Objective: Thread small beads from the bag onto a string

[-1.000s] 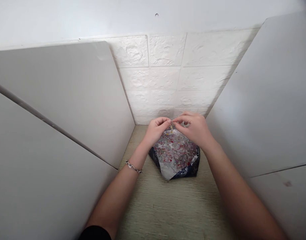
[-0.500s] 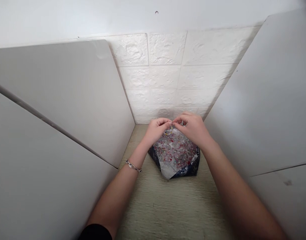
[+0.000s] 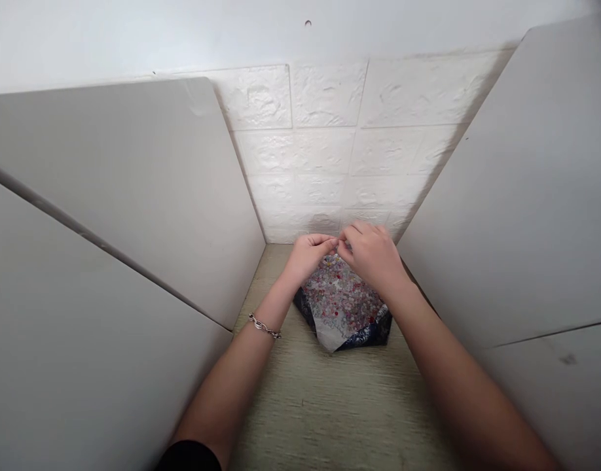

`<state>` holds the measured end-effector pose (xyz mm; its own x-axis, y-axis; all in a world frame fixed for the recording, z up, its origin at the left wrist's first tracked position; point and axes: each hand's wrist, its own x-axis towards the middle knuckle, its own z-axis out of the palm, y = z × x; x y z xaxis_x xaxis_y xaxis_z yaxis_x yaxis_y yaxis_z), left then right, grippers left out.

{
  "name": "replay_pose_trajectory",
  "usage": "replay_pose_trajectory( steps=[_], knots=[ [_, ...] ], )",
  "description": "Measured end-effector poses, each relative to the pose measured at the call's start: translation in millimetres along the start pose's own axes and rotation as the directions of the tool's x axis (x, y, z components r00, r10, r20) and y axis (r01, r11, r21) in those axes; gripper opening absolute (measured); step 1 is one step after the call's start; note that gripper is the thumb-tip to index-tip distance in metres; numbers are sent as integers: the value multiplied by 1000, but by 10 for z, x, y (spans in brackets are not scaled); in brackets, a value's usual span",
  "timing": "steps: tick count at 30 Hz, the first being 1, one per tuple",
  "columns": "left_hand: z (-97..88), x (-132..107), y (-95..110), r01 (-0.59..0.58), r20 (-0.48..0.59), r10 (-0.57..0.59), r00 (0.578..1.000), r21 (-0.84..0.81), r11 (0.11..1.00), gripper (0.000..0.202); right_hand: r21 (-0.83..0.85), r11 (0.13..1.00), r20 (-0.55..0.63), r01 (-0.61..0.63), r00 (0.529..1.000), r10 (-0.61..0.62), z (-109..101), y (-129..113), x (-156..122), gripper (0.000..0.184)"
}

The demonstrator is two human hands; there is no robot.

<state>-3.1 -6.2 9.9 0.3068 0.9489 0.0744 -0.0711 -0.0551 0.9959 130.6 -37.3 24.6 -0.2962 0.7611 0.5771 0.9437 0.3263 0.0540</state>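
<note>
Many small beads [image 3: 347, 294], clear, pink and red with a few yellow, lie in a dark blue patterned wrap [image 3: 364, 337] with a pale lining that folds over at the front. Above its far edge, my left hand [image 3: 311, 254] is closed, thumb and index finger pinched together. My right hand [image 3: 369, 254] meets it there, its fingers also closed at the left hand's fingertips. Whatever is between the fingertips is too small to make out. Part of the beads is hidden beneath my right hand.
The wrap rests on a greenish wood-grained surface [image 3: 300, 405]. Grey-white panels stand on the left [image 3: 133, 196] and on the right [image 3: 516, 196]. Behind is a white brick-patterned wall [image 3: 325, 150]. A silver chain bracelet [image 3: 264, 326] circles my left wrist.
My right hand has turned and shifted slightly left, now covering more of the beads' far right side. My left hand stays almost where it was, still pinched.
</note>
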Motion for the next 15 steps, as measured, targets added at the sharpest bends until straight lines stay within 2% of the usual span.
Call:
replay_pose_trajectory(
  steps=[4,7,11,13,15],
  knots=[
    [-46,12,-6,-1,82,4,997,-38,999,28,141,990,15,-15,1000,13,-7,22,22,16],
    [-90,11,16,-29,159,29,987,0,1000,27,435,899,37,-48,999,36,-30,51,42,13],
    [-143,-14,87,-56,218,42,975,58,997,27,771,621,105,-141,990,94,-53,82,59,10],
    [-152,-34,127,-61,233,38,972,91,994,27,885,410,185,-219,975,122,-34,94,62,8],
    [-143,-54,163,-66,246,38,969,109,992,26,952,135,251,-274,953,167,0,102,65,8]
  ],
)
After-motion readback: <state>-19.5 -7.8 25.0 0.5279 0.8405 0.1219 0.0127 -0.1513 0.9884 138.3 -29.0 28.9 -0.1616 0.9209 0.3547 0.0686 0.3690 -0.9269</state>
